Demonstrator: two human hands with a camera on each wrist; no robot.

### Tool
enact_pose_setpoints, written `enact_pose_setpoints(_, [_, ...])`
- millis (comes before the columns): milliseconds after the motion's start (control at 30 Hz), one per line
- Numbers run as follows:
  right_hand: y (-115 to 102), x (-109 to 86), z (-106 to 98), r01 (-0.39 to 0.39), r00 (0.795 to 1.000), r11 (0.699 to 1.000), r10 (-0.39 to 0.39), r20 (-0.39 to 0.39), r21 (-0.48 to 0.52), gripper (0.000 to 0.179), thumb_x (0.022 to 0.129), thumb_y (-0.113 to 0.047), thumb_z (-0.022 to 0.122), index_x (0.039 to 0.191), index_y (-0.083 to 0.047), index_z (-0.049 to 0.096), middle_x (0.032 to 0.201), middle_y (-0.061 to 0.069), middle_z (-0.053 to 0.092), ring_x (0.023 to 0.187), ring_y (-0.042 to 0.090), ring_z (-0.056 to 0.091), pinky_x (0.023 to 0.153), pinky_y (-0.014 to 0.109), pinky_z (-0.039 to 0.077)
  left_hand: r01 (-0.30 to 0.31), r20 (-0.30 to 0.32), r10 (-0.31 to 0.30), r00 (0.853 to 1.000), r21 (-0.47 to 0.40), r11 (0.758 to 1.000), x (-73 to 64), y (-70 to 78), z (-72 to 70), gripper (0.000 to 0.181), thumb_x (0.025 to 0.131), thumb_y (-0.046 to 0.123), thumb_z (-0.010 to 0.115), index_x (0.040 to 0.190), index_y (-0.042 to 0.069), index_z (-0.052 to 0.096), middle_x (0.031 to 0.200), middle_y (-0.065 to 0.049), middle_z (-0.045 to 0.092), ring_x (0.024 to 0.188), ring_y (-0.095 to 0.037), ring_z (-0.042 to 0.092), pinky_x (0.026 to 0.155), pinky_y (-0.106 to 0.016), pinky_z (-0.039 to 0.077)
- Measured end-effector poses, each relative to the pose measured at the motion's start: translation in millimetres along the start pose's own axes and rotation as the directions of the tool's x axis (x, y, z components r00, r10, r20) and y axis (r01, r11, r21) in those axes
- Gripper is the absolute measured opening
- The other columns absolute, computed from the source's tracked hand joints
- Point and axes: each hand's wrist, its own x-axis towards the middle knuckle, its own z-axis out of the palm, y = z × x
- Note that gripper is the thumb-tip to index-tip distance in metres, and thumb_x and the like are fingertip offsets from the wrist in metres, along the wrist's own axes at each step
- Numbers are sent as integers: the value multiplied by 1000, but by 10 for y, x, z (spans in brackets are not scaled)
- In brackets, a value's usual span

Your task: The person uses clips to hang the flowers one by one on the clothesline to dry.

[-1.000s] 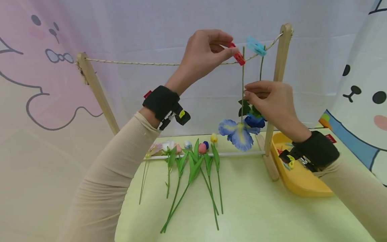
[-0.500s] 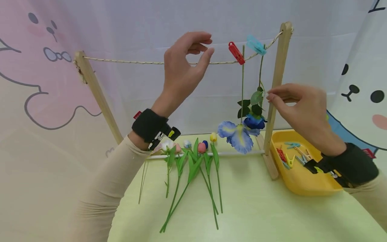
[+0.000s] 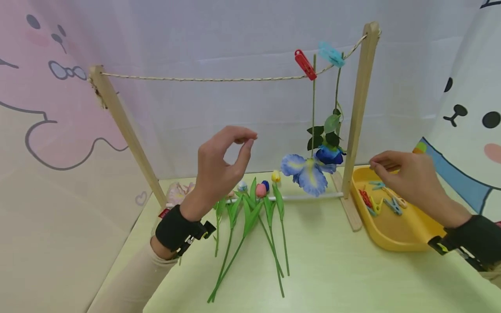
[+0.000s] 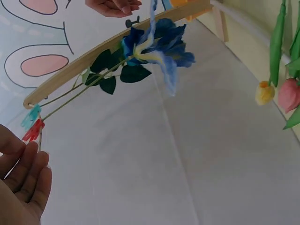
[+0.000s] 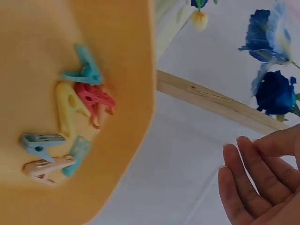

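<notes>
My left hand [image 3: 221, 167] holds nothing and is in the air before the cloth, fingers loosely bent, above the flowers on the table. Empty too, my right hand [image 3: 416, 184] hovers over the yellow tray [image 3: 391, 248] with relaxed fingers. In the tray lie several clothespins, among them a yellow one [image 5: 68, 108], a red one [image 5: 93, 96] and a blue one [image 5: 42, 144]. On the rope [image 3: 203, 79], a red clothespin [image 3: 305, 65] holds a light-blue iris [image 3: 311, 176] by its stem, head down. Beside it a light-blue clothespin [image 3: 331, 54] holds a dark-blue rose [image 3: 329, 155].
The rope spans two wooden posts, left [image 3: 127, 132] and right [image 3: 359, 104]. Several artificial flowers lie across a white bar [image 3: 313, 197] on the table, including a pink tulip [image 3: 261, 190] and a yellow tulip [image 3: 275, 176]. A cartoon-printed cloth [image 3: 235, 39] hangs behind.
My left hand has let go of the red clothespin, which stays on the rope, and has moved down and left. My right hand has left the iris stem, moving right and down to the tray.
</notes>
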Motion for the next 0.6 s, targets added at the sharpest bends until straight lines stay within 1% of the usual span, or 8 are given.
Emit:
enact_pose_setpoints(33, [37, -34, 30, -4, 1000, 1000, 4, 14, 1, 8, 86, -11, 71, 90, -5, 76, 76, 9, 75, 64, 30, 70, 34, 21, 40, 21, 16, -21, 1000, -8, 1000, -85, -20, 12, 14, 88, -4, 63, 99, -2, 71, 94, -11, 71, 85, -17, 63, 77, -33, 53])
enact_pose_setpoints(133, [121, -123, 116, -34, 997, 999, 34, 68, 5, 10, 86, -10, 72, 91, -3, 76, 77, 9, 75, 66, 29, 70, 43, 24, 50, 85, 53, -84, 995, -26, 996, -308, -31, 48, 14, 90, -3, 61, 100, 0, 71, 95, -9, 71, 87, -16, 62, 77, -32, 53])
enact_pose_setpoints(267, [202, -194, 239, -48, 981, 999, 51, 189, -20, 11, 85, -9, 74, 91, -1, 75, 77, 9, 73, 66, 26, 66, 53, 32, 54, 174, 85, -169, 982, -60, 983, -580, -34, 123, 14, 91, -4, 62, 101, 1, 71, 95, -8, 70, 86, -14, 62, 76, -32, 53])
enact_pose_setpoints(333, [241, -211, 295, -40, 960, 998, 50, 277, -41, 10, 84, -9, 74, 90, -2, 75, 76, 6, 72, 66, 22, 64, 55, 35, 54, 210, 104, -202, 974, -72, 975, -707, -36, 162, 15, 91, -4, 62, 102, 2, 70, 97, -8, 70, 86, -14, 62, 75, -32, 53])
enact_pose_setpoints(400, [277, -221, 337, -44, 931, 998, 58, 360, -48, 9, 83, -7, 75, 90, -3, 76, 76, 5, 71, 66, 20, 63, 58, 36, 55, 239, 127, -229, 965, -75, 968, -818, -32, 200, 16, 91, -3, 63, 104, 3, 70, 98, -7, 70, 86, -13, 62, 75, -32, 53])
enact_pose_setpoints(467, [310, -234, 382, -59, 896, 997, 76, 437, -52, 10, 82, -6, 75, 91, -3, 76, 76, 3, 71, 67, 18, 63, 60, 37, 57, 266, 152, -253, 956, -74, 961, -921, -30, 229, 16, 91, -2, 64, 105, 4, 69, 99, -6, 69, 86, -13, 62, 75, -32, 54])
enact_pose_setpoints(533, [336, -247, 411, -66, 871, 997, 82, 485, -50, 12, 81, -5, 75, 93, -3, 76, 76, 2, 71, 66, 17, 62, 61, 38, 58, 282, 176, -266, 948, -75, 956, -1017, -26, 256, 16, 91, -1, 65, 105, 5, 69, 98, -5, 69, 86, -13, 63, 74, -34, 55])
enact_pose_setpoints(600, [361, -256, 427, -64, 861, 997, 80, 503, -49, 11, 81, -4, 74, 92, -3, 76, 75, 2, 70, 64, 17, 61, 61, 38, 59, 296, 194, -277, 941, -78, 952, -1099, -25, 279, 15, 91, 0, 66, 105, 5, 69, 96, -5, 70, 85, -14, 64, 73, -35, 56])
